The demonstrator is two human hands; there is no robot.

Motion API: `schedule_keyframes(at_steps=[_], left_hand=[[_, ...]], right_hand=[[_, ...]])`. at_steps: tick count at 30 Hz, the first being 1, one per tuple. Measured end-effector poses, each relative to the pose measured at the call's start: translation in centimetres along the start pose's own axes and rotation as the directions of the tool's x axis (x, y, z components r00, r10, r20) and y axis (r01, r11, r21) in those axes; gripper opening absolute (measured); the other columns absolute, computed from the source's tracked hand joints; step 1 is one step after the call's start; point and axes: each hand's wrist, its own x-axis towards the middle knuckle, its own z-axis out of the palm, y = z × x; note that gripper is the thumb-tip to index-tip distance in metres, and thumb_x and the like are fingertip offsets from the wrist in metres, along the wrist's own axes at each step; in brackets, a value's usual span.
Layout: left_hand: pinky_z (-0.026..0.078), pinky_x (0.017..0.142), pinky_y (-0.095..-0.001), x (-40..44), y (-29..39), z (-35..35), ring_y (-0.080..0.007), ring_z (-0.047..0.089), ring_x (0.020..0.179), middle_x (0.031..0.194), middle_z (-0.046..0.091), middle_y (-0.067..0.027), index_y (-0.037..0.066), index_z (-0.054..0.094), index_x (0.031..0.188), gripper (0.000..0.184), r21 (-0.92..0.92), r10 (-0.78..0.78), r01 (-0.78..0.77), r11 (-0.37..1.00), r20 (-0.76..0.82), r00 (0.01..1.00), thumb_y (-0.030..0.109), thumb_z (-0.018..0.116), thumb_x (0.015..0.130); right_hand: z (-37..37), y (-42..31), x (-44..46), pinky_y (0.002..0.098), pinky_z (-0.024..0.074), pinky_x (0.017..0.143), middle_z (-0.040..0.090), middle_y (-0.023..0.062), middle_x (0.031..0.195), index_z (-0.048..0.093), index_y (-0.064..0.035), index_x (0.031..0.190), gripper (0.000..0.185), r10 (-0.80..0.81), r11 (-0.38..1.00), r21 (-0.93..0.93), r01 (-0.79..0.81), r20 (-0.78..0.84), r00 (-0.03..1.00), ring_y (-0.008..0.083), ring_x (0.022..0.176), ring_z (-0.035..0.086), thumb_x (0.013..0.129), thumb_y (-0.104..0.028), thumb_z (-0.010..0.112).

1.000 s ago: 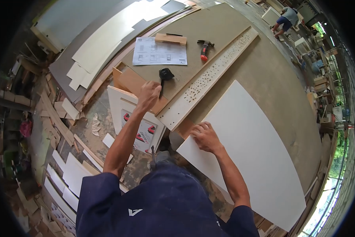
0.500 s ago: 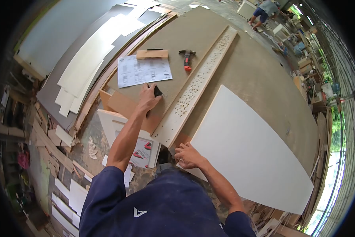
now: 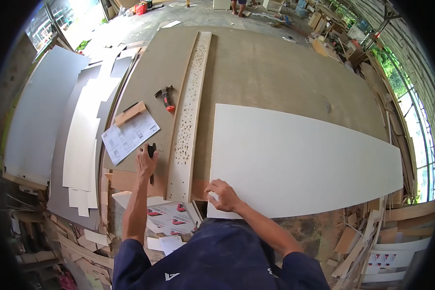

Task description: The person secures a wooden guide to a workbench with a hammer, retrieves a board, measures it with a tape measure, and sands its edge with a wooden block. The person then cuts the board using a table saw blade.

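Observation:
My left hand (image 3: 146, 163) is closed around a small black object (image 3: 152, 150), mostly covered by my fingers, so its kind is unclear. It is over the near left part of the brown tabletop, just below a printed drawing sheet (image 3: 130, 137). My right hand (image 3: 224, 195) lies at the near left corner of a large white panel (image 3: 299, 159), its fingers curled over the panel's left edge. Between my hands runs a long narrow board (image 3: 184, 130), speckled with holes or dark marks. A claw hammer (image 3: 166, 98) with a black and red handle lies left of that board.
A wooden block (image 3: 130, 113) rests on the drawing sheet. White sheets and strips (image 3: 84, 145) are stacked at the left. Under the table's near edge lies a printed white board (image 3: 171, 217). Offcuts (image 3: 355, 237) litter the near right floor. Another person's legs (image 3: 238, 7) show far off.
My view has turned and lifted, so the table and panel appear rotated. My left hand still grips the black object, and my right hand stays at the panel's corner.

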Motion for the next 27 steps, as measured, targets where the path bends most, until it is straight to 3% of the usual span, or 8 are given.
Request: schedule_keyframes(at_steps=[2,4,9,11,14,17,20,27], left_hand=[[0.054,0.078,-0.0433,-0.8,2.5,0.1,-0.0343,0.066,0.088,0.108,0.063,-0.0219,0.003,0.057,0.13,0.05,-0.387,-0.055,-0.025,0.922,-0.195,0.979,0.026,0.074,0.089],[0.053,0.073,-0.0372,-3.3,8.4,-1.4,-0.024,0.066,0.083,0.102,0.064,-0.0161,0.003,0.056,0.13,0.046,-0.689,-0.085,0.085,0.72,0.034,0.996,0.026,0.071,0.093],[0.053,0.079,-0.0323,-14.0,24.7,-2.4,-0.0173,0.062,0.092,0.104,0.059,-0.0108,0.008,0.045,0.138,0.042,-0.826,0.283,0.431,0.363,0.538,0.794,0.028,0.058,0.104],[0.048,0.094,-0.0368,-16.7,27.4,0.6,-0.0197,0.06,0.103,0.113,0.061,-0.0143,0.01,0.043,0.141,0.042,-0.885,0.456,0.382,0.267,0.465,0.758,0.031,0.054,0.106],[0.047,0.096,-0.035,-16.9,30.4,-0.3,-0.0211,0.058,0.109,0.122,0.062,-0.0164,0.009,0.042,0.142,0.048,-0.63,0.495,0.611,0.48,0.769,0.404,0.035,0.056,0.104],[0.049,0.091,-0.034,-17.2,33.5,0.0,-0.0198,0.059,0.104,0.113,0.064,-0.0129,0.012,0.047,0.14,0.048,-0.572,0.507,0.403,0.715,0.82,0.264,0.038,0.06,0.102],[0.051,0.083,-0.0325,-19.3,34.8,5.9,-0.0196,0.061,0.091,0.105,0.064,-0.0112,0.01,0.054,0.133,0.047,-0.847,0.779,0.058,0.529,0.511,0.364,0.037,0.068,0.098],[0.05,0.067,-0.0279,-18.1,40.1,11.4,-0.0109,0.061,0.078,0.086,0.068,-0.0035,0.003,0.065,0.099,0.021,-0.765,0.725,0.289,0.576,0.641,0.253,0.021,0.074,0.093]], right_hand=[[-1.0,-0.6,-0.8,0.0447,0.0463,0.098,0.062,0.0151,0.112,0.065,-0.0068,0.108,0.029,0.037,0.999,0.023,-0.035,-0.085,0.996,0.0347,0.11,0.058,0.08,-0.014,0.066],[-2.2,-2.4,-1.7,0.0483,0.04,0.108,0.049,0.0209,0.137,0.049,-0.0058,0.138,0.06,0.094,0.988,-0.095,-0.122,-0.256,0.962,0.0392,0.127,0.049,0.084,-0.022,0.07],[-4.9,-3.1,-4.7,0.0487,0.0413,0.109,0.039,0.025,0.148,0.029,-0.0047,0.153,0.088,0.128,0.982,-0.072,-0.175,-0.429,0.894,0.0413,0.136,0.044,0.082,-0.018,0.078],[-5.2,-1.6,-7.8,0.0488,0.047,0.104,0.048,0.0254,0.142,0.027,-0.0032,0.153,0.092,0.262,0.964,0.08,-0.253,-0.451,0.854,0.0436,0.128,0.053,0.08,-0.013,0.082],[-6.9,-1.1,-13.1,0.0497,0.0515,0.093,0.056,0.0264,0.128,0.037,0.0006,0.143,0.081,0.467,0.884,0.241,-0.401,-0.402,0.788,0.045,0.114,0.06,0.078,-0.016,0.083],[-8.3,-2.0,-16.7,0.0448,0.053,0.091,0.063,0.0237,0.117,0.044,0.0007,0.136,0.071,0.32,0.931,0.05,-0.362,-0.591,0.741,0.04,0.106,0.066,0.079,-0.018,0.082],[-8.9,-2.0,-20.3,0.0433,0.0529,0.088,0.064,0.0225,0.112,0.048,0.0018,0.13,0.063,0.42,0.89,0.141,-0.434,-0.625,0.658,0.0388,0.101,0.066,0.081,-0.022,0.079],[-7.3,-3.4,-31.5,0.0462,0.0501,0.087,0.067,0.0226,0.103,0.056,-0.0009,0.123,0.051,0.722,0.615,0.337,-0.713,-0.604,0.337,0.0413,0.1,0.065,0.088,-0.035,0.07]])
